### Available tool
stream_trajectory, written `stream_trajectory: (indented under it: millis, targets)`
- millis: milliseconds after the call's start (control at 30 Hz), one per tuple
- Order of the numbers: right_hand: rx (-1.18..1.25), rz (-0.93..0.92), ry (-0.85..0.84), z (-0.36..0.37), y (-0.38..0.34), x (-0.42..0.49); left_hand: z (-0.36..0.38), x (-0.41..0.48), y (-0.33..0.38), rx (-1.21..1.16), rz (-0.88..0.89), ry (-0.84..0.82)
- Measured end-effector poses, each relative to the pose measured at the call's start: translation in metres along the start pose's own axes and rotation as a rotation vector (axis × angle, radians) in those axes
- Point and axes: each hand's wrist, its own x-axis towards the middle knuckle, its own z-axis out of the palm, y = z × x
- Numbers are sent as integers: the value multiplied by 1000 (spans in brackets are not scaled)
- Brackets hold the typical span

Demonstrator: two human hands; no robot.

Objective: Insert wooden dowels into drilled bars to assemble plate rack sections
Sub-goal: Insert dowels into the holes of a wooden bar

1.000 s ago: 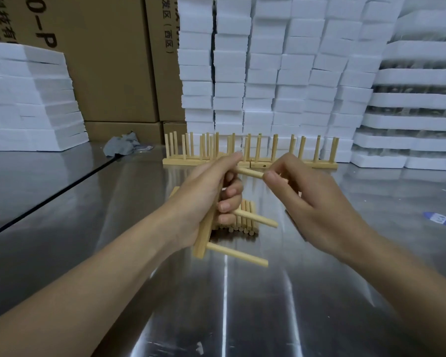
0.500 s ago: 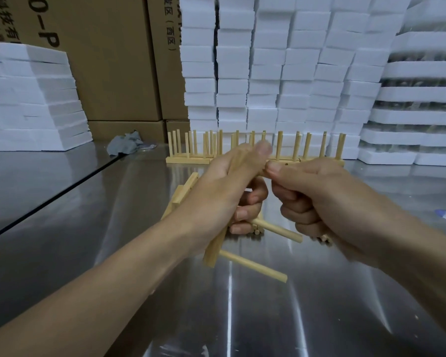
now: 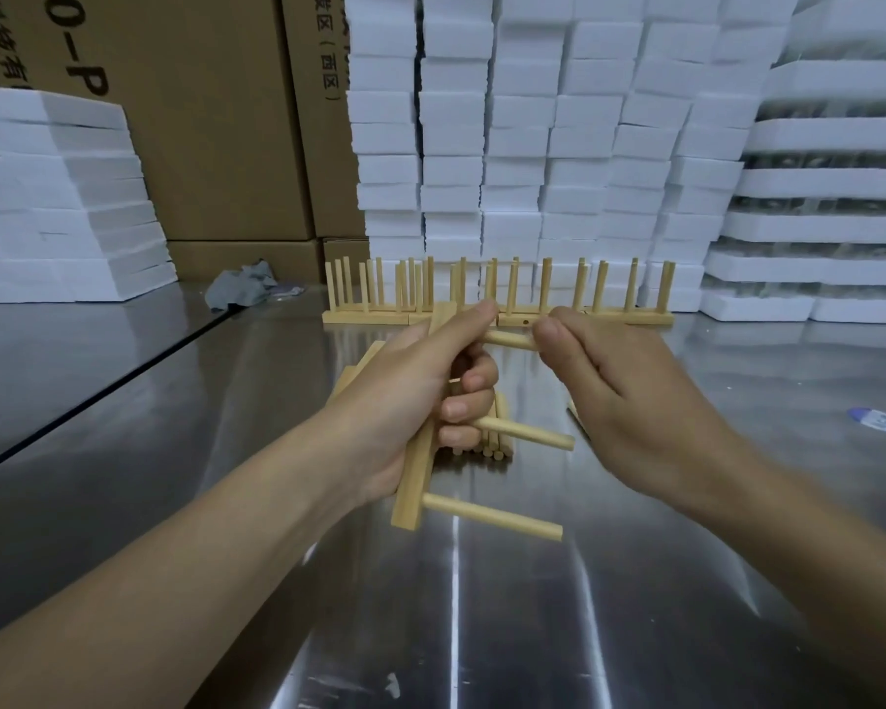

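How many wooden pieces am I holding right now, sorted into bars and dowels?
Bars: 1, the drilled bar, gripped by the left hand.
Dowels: 3 showing: the top dowel, pinched by the right hand, plus the middle dowel and the bottom dowel, both seated in that bar.
Total: 4 pieces in view; the fingers may hide more.

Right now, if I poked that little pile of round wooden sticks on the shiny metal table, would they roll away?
Probably, yes. The pale round wooden dowels are smooth cylinders lying flat on a slick, shiny steel table, so a poke would likely scatter them. They look thin and light, yet stiff, not bendy.
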Motion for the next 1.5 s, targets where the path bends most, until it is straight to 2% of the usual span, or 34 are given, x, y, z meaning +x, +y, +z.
stream_trajectory:
  millis: [100,133,233,400,467,567,700,767,900,1033,1267,1500]
  targets:
    - [452,255,-119,1,-2,3,0,0,-3,68,51,5]
    - [524,305,-152,0,-3,3,-1,0,-3,76,51,12]
    - [457,323,-159,-3,-4,2,-2,2,-2,50,39,73]
    - [219,426,58,1,-3,-4,-10,3,7,-83,32,164]
    - [178,440,31,6,-1,-7,-15,4,12,-112,56,212]
    - [141,348,-88,13,-7,-14,-19,6,17,-149,100,255]
    - [-39,54,-243,17,-21,-23,-24,6,24,-144,143,276]
    - [-128,-22,-285,17,-24,-22,-24,5,27,-125,149,280]
    - [-367,-188,-310,20,-29,-21,-19,4,26,-63,144,278]
    - [-578,-415,-234,35,-40,-25,-10,3,20,-50,115,328]
    - [-701,-295,-229,54,-34,-30,4,-1,9,-59,92,427]
    - [-614,-224,-274,57,-26,-29,21,-8,8,174,320,394]
